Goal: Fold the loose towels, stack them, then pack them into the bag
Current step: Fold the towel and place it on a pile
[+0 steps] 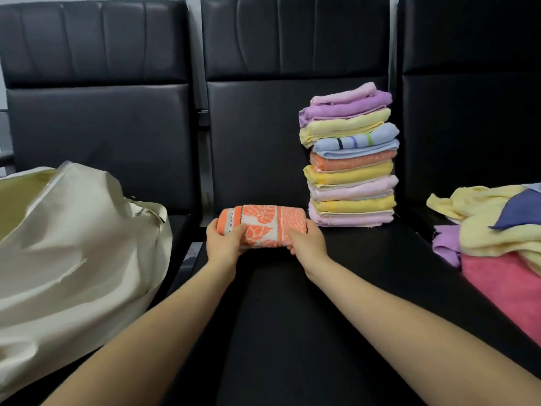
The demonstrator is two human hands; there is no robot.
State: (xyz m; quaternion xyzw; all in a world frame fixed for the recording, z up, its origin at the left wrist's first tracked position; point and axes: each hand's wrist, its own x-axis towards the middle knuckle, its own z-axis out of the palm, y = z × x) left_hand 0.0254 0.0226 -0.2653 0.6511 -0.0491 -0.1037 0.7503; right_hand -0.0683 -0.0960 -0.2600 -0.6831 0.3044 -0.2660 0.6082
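A folded orange and white patterned towel [263, 224] lies across the middle black seat [292, 317]. My left hand [224, 240] grips its left end and my right hand [306, 238] grips its right end, thumbs on top. Just behind and to the right stands a tall stack of folded towels [351, 159] in pink, yellow, orange, blue and purple. A cream fabric bag [73, 244] with an open zip top slumps on the left seat. Loose towels [497, 227] in yellow, purple, navy and pink are heaped on the right seat.
Three black padded chairs stand side by side, their backrests [102, 112] rising behind the seats. A narrow gap with a metal bracket [203, 118] separates the left and middle chairs.
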